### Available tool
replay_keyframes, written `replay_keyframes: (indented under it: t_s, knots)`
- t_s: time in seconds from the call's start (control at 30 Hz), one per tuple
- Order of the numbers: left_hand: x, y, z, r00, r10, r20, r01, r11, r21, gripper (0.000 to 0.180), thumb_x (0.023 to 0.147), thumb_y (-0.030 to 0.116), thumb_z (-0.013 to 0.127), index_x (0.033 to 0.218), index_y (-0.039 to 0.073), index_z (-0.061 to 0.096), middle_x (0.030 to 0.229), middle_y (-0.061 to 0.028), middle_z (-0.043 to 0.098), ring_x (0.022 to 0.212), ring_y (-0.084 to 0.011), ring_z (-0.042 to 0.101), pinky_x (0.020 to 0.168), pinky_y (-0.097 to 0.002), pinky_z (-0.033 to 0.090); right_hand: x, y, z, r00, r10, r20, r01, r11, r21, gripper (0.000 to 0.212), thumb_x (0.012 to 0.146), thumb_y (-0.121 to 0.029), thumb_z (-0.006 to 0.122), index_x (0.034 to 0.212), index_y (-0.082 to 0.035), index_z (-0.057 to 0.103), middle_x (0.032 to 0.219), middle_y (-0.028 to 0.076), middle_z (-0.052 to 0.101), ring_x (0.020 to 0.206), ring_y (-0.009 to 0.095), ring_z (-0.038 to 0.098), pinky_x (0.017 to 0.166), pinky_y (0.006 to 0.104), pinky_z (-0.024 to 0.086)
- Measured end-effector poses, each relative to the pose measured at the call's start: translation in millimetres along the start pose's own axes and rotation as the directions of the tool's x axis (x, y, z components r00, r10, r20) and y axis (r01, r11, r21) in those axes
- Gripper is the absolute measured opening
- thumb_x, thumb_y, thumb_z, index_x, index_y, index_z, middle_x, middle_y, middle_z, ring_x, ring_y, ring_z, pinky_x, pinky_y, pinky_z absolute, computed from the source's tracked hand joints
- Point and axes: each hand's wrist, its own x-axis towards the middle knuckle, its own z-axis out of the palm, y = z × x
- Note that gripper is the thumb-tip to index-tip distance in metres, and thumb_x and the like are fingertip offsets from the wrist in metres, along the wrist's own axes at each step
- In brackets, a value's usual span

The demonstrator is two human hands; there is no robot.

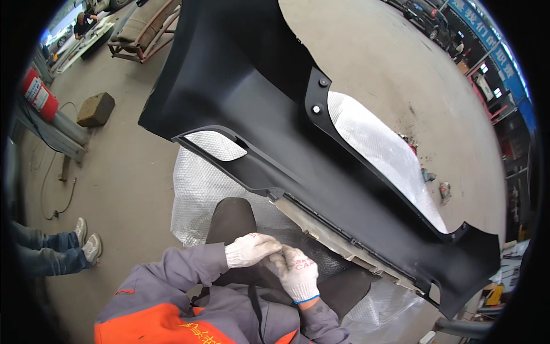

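Note:
A large black car bumper cover (240,103) stretches diagonally in front of me, from the upper left to the lower right. Silvery bubble wrap (192,192) lies beneath it and shows through its openings. A pale strip (326,232) runs along the bumper's near edge. Both hands wear white knit gloves and meet above my lap, short of that edge. My left hand (252,250) is closed, its fingertips against those of my right hand (299,272), which is also closed. Whatever they pinch between them is hidden.
At the left another person's legs (51,246) stand near a hose (71,195). Beyond are a brown block (95,109), a red cylinder (40,94) and a red metal frame (143,43). Small tools (445,192) lie on the floor to the right.

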Motion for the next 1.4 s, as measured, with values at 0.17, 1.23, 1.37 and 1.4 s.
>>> replay_keyframes:
  t_s: [0.17,1.23,1.37,1.4]
  knots:
    - [-13.8,-20.5,-36.6,0.996,-0.042,0.083,0.047,0.997,-0.063,0.042,0.109,0.038,0.053,0.115,0.001,0.072,0.092,-0.0096,0.075,0.079,-0.0186,0.072,0.074,-0.0331,0.058,22.8,-23.1,18.5,0.989,-0.065,0.134,0.071,0.997,-0.038,0.025,0.097,-0.035,0.07,0.104,-0.011,0.074,0.093,0.014,0.075,0.082,0.033,0.073,0.071,0.0439,0.057]
    - [-138.5,69.8,-298.7,0.339,0.186,-0.922,0.184,0.948,0.259,0.048,0.093,0.018,0.064,0.134,-0.007,0.061,0.098,-0.0085,0.069,0.069,-0.0144,0.063,0.049,-0.0289,0.057,38.3,82.4,20.1,0.711,0.664,-0.231,-0.236,0.534,0.812,0.033,0.113,-0.034,0.048,0.102,-0.006,0.061,0.082,0.01,0.073,0.038,0.011,0.051,0.035,0.0271,0.041]
    - [-166.2,78.1,-293.2,0.35,0.136,-0.927,0.184,0.96,0.211,0.062,0.094,0.016,0.064,0.149,-0.009,0.049,0.113,-0.0134,0.07,0.076,-0.0137,0.067,0.052,-0.0262,0.059,26.4,54.1,-10.0,0.695,0.716,-0.071,-0.307,0.384,0.871,0.03,0.112,-0.029,0.051,0.104,-0.003,0.063,0.083,0.009,0.074,0.043,0.01,0.056,0.04,0.0251,0.042]
    - [-160.3,85.5,-285.2,0.352,0.101,-0.931,0.236,0.953,0.192,0.062,0.095,0.016,0.064,0.15,-0.009,0.048,0.12,-0.015,0.069,0.08,-0.0139,0.068,0.054,-0.026,0.058,26.0,54.8,-11.4,0.695,0.716,-0.066,-0.294,0.367,0.883,0.03,0.112,-0.029,0.05,0.104,-0.003,0.062,0.083,0.01,0.074,0.042,0.01,0.055,0.039,0.025,0.041]
